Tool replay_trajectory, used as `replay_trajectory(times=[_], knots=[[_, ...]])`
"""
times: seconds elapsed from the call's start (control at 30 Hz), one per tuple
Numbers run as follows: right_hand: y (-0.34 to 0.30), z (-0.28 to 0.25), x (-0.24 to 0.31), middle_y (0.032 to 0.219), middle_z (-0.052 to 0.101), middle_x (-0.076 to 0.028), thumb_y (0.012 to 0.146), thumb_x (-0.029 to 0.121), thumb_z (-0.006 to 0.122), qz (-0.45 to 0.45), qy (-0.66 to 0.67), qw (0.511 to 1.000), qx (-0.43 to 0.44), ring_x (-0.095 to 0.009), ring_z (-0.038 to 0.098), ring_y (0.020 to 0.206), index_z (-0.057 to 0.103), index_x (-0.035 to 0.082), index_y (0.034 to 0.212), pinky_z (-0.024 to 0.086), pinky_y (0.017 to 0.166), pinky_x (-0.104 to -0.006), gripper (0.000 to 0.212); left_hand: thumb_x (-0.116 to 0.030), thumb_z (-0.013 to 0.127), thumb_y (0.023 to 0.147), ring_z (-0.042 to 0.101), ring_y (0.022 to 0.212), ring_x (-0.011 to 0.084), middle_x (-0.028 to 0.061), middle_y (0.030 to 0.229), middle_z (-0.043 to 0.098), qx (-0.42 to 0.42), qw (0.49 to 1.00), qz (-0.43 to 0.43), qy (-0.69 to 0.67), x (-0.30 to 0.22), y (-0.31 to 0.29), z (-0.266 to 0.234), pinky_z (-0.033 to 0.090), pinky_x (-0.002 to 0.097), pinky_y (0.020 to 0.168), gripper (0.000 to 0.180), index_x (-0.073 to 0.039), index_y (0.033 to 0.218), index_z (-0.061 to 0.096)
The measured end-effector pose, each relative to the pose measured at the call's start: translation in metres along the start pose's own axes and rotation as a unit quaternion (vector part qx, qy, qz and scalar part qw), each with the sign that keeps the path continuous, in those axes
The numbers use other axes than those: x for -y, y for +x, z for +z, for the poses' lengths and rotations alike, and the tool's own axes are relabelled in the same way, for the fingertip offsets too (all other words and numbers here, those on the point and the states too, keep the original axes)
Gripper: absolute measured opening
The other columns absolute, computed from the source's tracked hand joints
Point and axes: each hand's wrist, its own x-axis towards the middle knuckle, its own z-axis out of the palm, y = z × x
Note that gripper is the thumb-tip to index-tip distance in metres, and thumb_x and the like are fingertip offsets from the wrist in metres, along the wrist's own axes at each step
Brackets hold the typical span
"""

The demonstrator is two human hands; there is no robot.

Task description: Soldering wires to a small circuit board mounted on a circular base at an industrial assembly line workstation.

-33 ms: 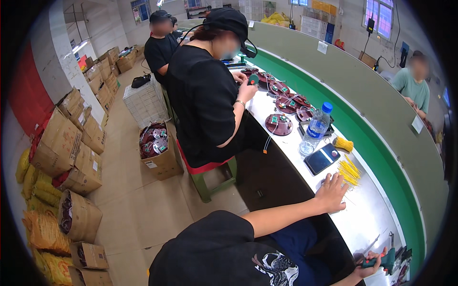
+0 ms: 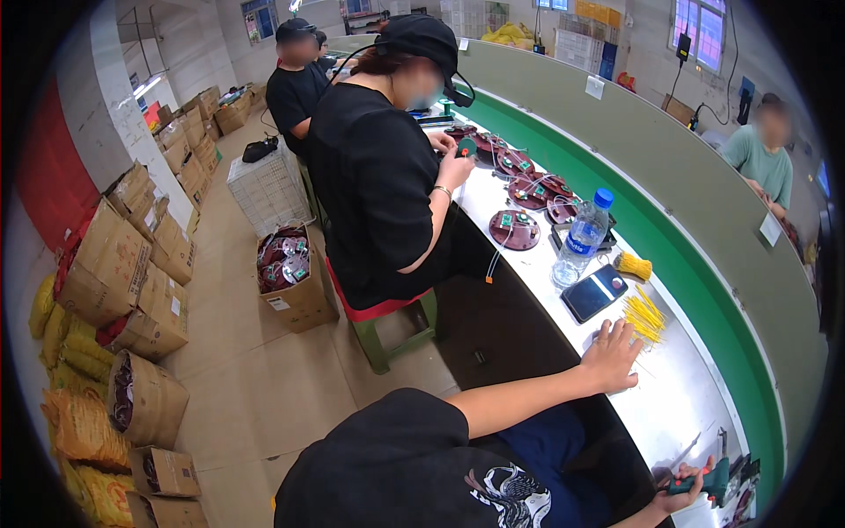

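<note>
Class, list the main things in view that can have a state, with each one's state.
Bottle: capped, standing
Phone: lying flat
Yellow strips: loose, heaped
Left hand: open, palm down
Right hand: closed on green tool
Carton: open, holding discs
Stool: occupied

Black T-shirt [image 2: 378, 480] — short left sleeve [image 2: 436, 418] ends well short of left hand [image 2: 612, 359]; white-and-grey swirly print [image 2: 521, 500] on front, left of right hand [image 2: 685, 489] — dark navy trousers [image 2: 550, 436] between shirt and hands.
</note>
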Motion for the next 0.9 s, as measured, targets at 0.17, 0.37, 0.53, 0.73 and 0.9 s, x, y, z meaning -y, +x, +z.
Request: replay_trajectory(times=[0.17,0.37,0.53,0.73,0.9], knots=[[0.000,0.005,0.001,0.065,0.046,-0.001,0.101,0.019,0.046,0.002,0.004,1.000,-0.009,-0.011,0.047,0.067,0.033,0.001,0.148,0.041,0.055,-0.0179,0.052,-0.044,0.064,0.082,0.031,0.134,0.0414,0.0280,0.135,0.041,0.006,1.000,0.007,-0.003,0.001,0.002,-0.003,0.022,0.0571,0.110,0.064,0.001,0.127,0.054],[0.001,-0.002,0.000,0.066,0.046,-0.001,0.101,0.018,0.047,-0.002,-0.003,1.000,0.007,-0.011,0.047,0.067,0.033,0.001,0.148,0.042,0.058,-0.0184,0.052,-0.045,0.064,0.083,0.032,0.133,0.0413,0.0277,0.134,0.042,0.005,1.000,0.011,0.000,0.000,0.001,-0.004,0.022,0.0577,0.110,0.064,0.001,0.126,0.055],[-0.004,0.004,0.000,0.066,0.046,-0.001,0.100,0.020,0.047,-0.001,0.001,1.000,-0.014,-0.011,0.048,0.065,0.032,0.002,0.148,0.041,0.050,-0.0186,0.054,-0.045,0.065,0.082,0.033,0.132,0.0412,0.0278,0.135,0.042,0.005,1.000,0.006,-0.008,0.000,-0.003,-0.003,0.023,0.0582,0.110,0.063,0.000,0.125,0.056],[0.002,-0.017,-0.002,0.066,0.046,-0.001,0.100,0.024,0.047,0.031,0.029,0.999,0.010,-0.010,0.047,0.056,0.031,0.009,0.151,0.037,0.035,-0.0218,0.056,-0.044,0.066,0.080,0.034,0.135,0.0432,0.0289,0.137,0.042,0.013,1.000,0.008,-0.028,-0.001,0.002,0.001,0.022,0.0593,0.113,0.066,0.000,0.127,0.055],[0.012,-0.031,-0.021,0.066,0.045,-0.001,0.097,0.025,0.050,0.010,0.073,0.997,0.020,-0.011,0.046,0.053,0.032,0.011,0.149,0.036,0.035,-0.0229,0.057,-0.042,0.068,0.075,0.042,0.125,0.0416,0.0252,0.130,0.050,-0.024,0.999,0.014,0.020,0.004,0.008,0.003,0.030,0.0575,0.105,0.059,-0.004,0.119,0.062]])
